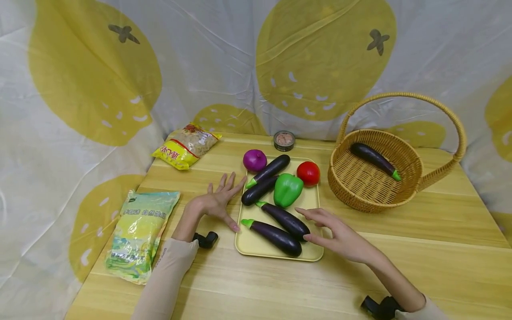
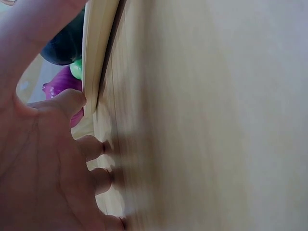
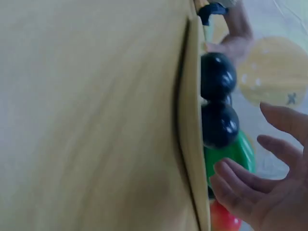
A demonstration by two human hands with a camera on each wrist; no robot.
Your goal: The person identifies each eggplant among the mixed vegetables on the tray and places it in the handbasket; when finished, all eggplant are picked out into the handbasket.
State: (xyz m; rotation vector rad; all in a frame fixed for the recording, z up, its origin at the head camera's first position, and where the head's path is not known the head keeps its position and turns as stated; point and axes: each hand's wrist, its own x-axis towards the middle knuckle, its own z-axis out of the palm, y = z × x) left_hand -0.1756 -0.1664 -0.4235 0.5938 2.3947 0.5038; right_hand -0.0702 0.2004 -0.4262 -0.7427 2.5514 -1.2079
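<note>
A pale yellow tray (image 1: 250,246) holds several eggplants (image 1: 276,238), a green bell pepper (image 1: 288,190), a red tomato (image 1: 308,174) and a purple onion (image 1: 254,160). My left hand (image 1: 218,202) is spread at the tray's left side; its thumb and index finger reach the rim (image 2: 91,62), the other fingertips come down by the tabletop. Over the tray's right edge hovers my right hand (image 1: 340,233), thumb and fingers apart, nothing between them. Its thumb tip is close to the blunt ends of the two nearest eggplants (image 3: 220,124); whether it touches one, I cannot tell.
Right of the tray stands a wicker basket (image 1: 360,200) with a tall handle and one eggplant (image 1: 372,158) inside. A small round can (image 1: 284,140) is behind the tray. On the left lie a yellow-and-clear food bag (image 1: 186,146) and a green-yellow package (image 1: 140,235). A lemon-print cloth (image 1: 224,58) hangs behind.
</note>
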